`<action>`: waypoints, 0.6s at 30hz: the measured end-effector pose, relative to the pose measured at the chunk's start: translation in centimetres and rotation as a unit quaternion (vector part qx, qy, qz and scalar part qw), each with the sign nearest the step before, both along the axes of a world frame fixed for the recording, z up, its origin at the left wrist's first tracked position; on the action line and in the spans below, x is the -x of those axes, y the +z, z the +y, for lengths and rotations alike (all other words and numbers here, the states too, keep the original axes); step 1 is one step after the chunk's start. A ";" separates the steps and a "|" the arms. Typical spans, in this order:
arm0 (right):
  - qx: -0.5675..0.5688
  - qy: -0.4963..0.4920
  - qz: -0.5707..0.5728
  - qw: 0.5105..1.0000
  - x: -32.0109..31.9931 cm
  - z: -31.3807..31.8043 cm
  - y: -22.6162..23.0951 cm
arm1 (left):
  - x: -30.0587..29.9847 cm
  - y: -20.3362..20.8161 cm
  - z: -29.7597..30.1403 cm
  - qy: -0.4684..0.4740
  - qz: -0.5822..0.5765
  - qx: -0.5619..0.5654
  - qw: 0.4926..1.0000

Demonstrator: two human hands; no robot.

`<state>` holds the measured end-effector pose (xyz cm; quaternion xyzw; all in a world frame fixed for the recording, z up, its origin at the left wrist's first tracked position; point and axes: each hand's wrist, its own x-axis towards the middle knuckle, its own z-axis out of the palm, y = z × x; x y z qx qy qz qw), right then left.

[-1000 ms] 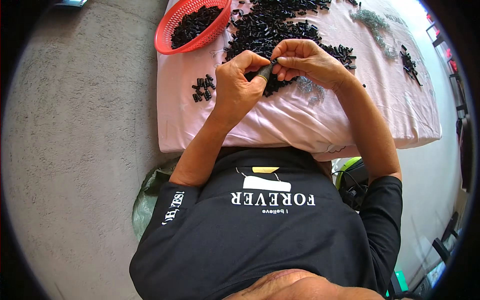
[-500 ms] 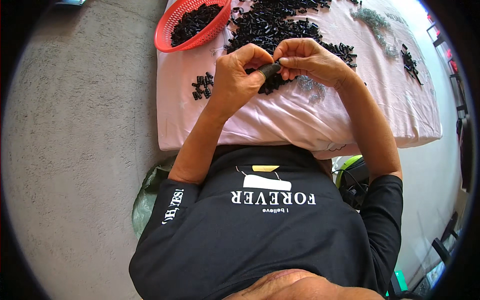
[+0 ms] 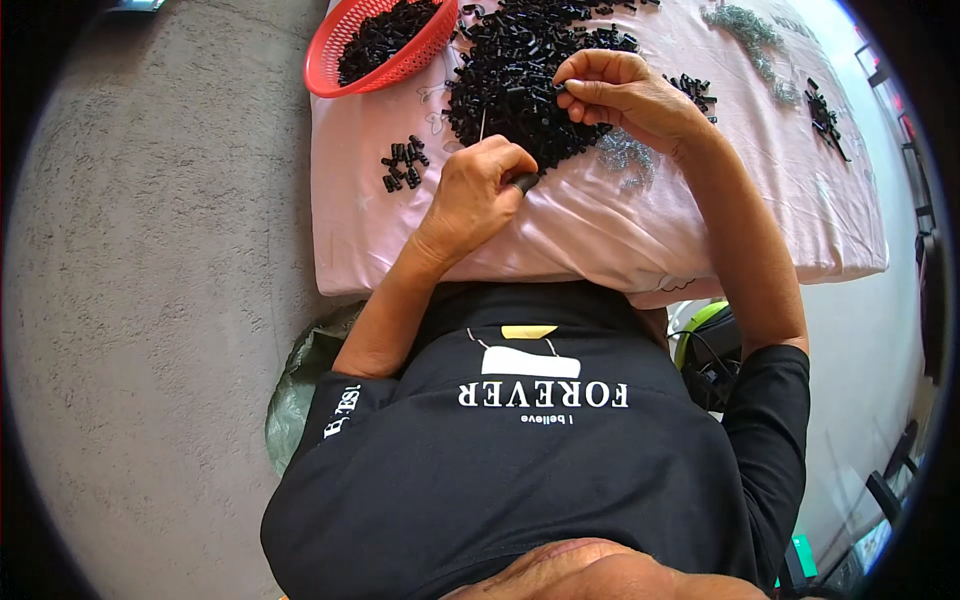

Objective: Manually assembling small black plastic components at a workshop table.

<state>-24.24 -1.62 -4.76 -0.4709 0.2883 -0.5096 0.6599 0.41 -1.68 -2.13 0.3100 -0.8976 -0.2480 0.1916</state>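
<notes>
My left hand [image 3: 475,195] is closed near the front of the pile, a black cover [image 3: 524,183] on its thumb. Out of its fist sticks a thin, straight metal rod [image 3: 483,124]; the rest of that tool is hidden in the fingers. Farther right and higher, my right hand [image 3: 630,98] pinches a small black piece [image 3: 560,88] between thumb and fingertips, over the edge of the pile. Beneath and between both hands spreads a large heap of small black tubular parts [image 3: 510,85].
A red plastic basket [image 3: 402,68] of black parts stands at the far left. Small black parts [image 3: 403,164] lie at left, others [image 3: 826,122] at right. Clear or silvery small pieces [image 3: 625,160] lie by my right wrist, more [image 3: 752,48] farther back. A pink cloth [image 3: 580,235] covers the table.
My hands, together half a second ago, are now apart. The left has drawn back toward me and left, its metal rod now showing; the right has risen slightly, still pinching.
</notes>
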 end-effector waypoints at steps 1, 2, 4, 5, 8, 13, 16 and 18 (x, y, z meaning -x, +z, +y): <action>-0.001 0.000 0.003 1.000 0.0 0.0 -0.1 | 0.2 -0.1 0.3 0.014 0.013 0.016 1.000; -0.001 -0.001 0.005 1.000 0.0 0.1 -0.1 | 0.4 -0.2 0.5 0.015 0.014 0.016 1.000; -0.004 0.001 0.018 1.000 -0.2 0.2 0.2 | 0.6 -0.6 0.7 0.010 -0.013 0.055 0.998; -0.007 0.001 0.030 1.000 -0.4 0.2 0.4 | 0.7 -0.9 0.8 0.012 -0.013 0.051 0.999; -0.010 0.005 0.036 0.999 -0.4 0.4 0.5 | 1.0 -0.9 0.8 -0.019 -0.029 0.101 0.994; -0.016 0.016 0.034 0.999 -0.7 0.6 0.8 | 1.1 0.5 0.9 -0.002 0.024 0.077 0.997; -0.011 0.033 0.032 0.999 -0.7 0.6 0.8 | 1.2 1.9 0.6 0.042 0.077 -0.013 0.996; -0.003 0.045 0.028 0.999 -0.6 0.6 0.8 | 1.3 2.5 0.3 0.057 0.099 -0.049 0.992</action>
